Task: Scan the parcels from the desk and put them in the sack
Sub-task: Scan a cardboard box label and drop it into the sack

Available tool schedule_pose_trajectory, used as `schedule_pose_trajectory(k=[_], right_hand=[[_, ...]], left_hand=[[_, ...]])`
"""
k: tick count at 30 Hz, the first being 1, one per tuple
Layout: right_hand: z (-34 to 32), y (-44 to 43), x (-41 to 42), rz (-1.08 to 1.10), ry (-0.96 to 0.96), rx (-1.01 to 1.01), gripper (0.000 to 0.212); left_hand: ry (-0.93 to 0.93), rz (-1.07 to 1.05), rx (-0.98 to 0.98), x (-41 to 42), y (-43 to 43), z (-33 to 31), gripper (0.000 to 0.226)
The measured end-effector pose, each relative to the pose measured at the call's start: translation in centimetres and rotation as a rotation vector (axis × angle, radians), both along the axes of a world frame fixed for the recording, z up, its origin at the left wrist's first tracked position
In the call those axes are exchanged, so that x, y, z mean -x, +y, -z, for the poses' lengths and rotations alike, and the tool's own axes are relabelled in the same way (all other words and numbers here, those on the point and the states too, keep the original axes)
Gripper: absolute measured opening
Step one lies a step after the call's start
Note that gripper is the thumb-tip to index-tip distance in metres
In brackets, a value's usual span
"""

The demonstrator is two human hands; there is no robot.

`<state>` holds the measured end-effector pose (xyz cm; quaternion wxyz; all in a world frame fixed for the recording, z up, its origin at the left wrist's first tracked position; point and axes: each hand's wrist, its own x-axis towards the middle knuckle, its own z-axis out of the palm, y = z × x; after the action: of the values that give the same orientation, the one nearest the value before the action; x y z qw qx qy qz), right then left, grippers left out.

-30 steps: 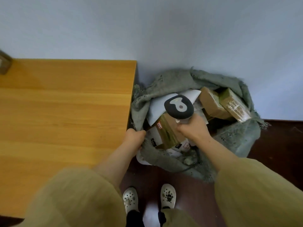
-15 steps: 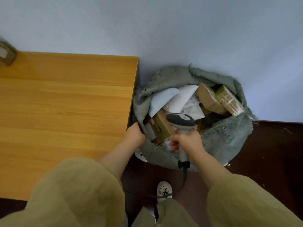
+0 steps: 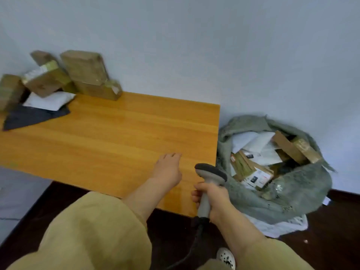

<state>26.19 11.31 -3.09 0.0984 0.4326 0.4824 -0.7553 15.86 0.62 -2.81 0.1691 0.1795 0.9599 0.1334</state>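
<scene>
Left grip (image 3: 168, 170): a bare hand, fingers loosely extended and apart, holding nothing, positioned over the near right part of the wooden table (image 3: 107, 137). Contact with the surface cannot be confirmed.

Right grip (image 3: 213, 199): a bare hand, fingers clamped round the handle of a grey barcode scanner (image 3: 211, 173). The scanner is held head uppermost at the table's near right corner. A dark cable (image 3: 193, 242) runs down from the base of the handle.

Parcels on the table are piled at the far left against the wall (image 3: 233, 55). They comprise several taped cardboard boxes (image 3: 83, 72), with a white mailer (image 3: 48, 101) and a dark mailer (image 3: 33, 117) lying flat in front. All are well apart from both grips.

A grey-green sack (image 3: 292, 191) stands open on the dark floor (image 3: 341, 230), just beside the table's right edge. The bagged parcels (image 3: 255, 172) inside are cardboard boxes and white mailers. Their labels are visible but not legible. White plastic (image 3: 282, 227) shows beneath the sack's near side.
</scene>
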Motion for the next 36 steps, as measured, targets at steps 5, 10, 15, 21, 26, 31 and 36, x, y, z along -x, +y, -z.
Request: schedule_pose_trajectory(k=[5, 10, 15, 21, 26, 31, 36], right_hand=[[-5.0, -9.3, 4.2, -0.111, 0.096, 0.021, 0.005], [-8.8, -15.5, 9.0, -0.175, 0.231, -0.042, 0.004], [-10.2, -20.1, 15.5, -0.236, 0.329, -0.019, 0.006], [-10.1, -24.8, 26.1, -0.271, 0.364, 0.071, 0.007], [-10.3, -28.1, 34.6, -0.302, 0.366, 0.132, 0.01], [-9.6, -30.5, 40.3, -0.316, 0.343, 0.135, 0.011], [-8.3, -33.5, 46.4, -0.268, 0.317, 0.114, 0.01]], left_hand=[[0.177, -0.062, 0.115, 1.3, -12.2, -4.7, 0.06], [0.221, -0.208, 0.12, 4.2, -20.8, -7.3, 0.061], [0.238, -0.318, 0.112, 9.0, -27.1, -8.4, 0.062], [0.27, -0.406, 0.145, 17.6, -32.7, -9.9, 0.063], [0.3, -0.451, 0.112, 25.8, -36.8, -10.8, 0.058], [0.25, -0.488, 0.1, 32.5, -41.4, -9.7, 0.039], [0.247, -0.483, 0.103, 40.4, -46.1, -8.6, 0.02]])
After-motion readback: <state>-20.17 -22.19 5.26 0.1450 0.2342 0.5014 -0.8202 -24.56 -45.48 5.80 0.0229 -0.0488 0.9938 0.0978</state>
